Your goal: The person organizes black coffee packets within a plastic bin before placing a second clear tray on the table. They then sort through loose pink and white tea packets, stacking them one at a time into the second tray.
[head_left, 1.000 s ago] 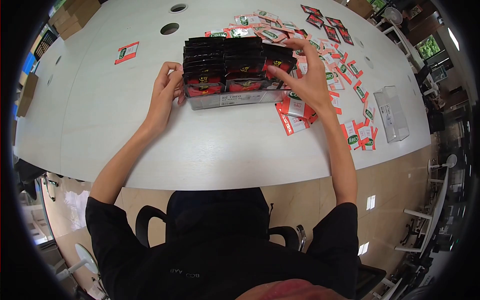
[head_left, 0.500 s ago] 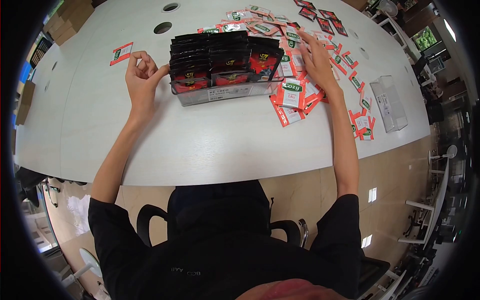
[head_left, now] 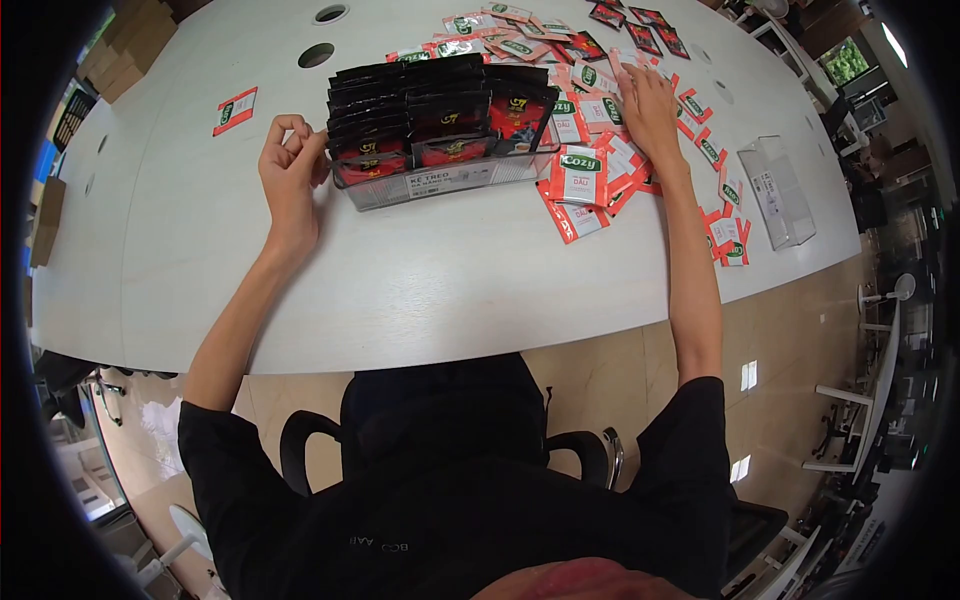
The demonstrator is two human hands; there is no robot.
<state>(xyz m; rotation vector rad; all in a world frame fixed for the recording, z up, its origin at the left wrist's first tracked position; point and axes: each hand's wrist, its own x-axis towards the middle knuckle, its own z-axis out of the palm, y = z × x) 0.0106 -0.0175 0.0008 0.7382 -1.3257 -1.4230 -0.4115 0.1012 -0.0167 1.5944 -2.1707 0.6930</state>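
Observation:
A clear plastic bin stands on the table, packed with rows of black and red G7 coffee sachets. At its left end is my left hand, fingers loosely curled, thumb side against the bin, holding nothing. My right hand lies palm down over a loose pile of red and white Cozy tea sachets, its fingers spread and bent. One tea sachet lies right at the fingertips, partly covered by them.
A lone Cozy sachet lies to the left. Several coffee sachets are scattered at the far right. A second clear bin rests near the right edge. Two cable holes sit at the back, and cardboard boxes stand far left.
My right hand has moved a little farther right across the tea sachets, its fingers more bent. My left hand stays by the bin's left end. The whole view has shifted slightly.

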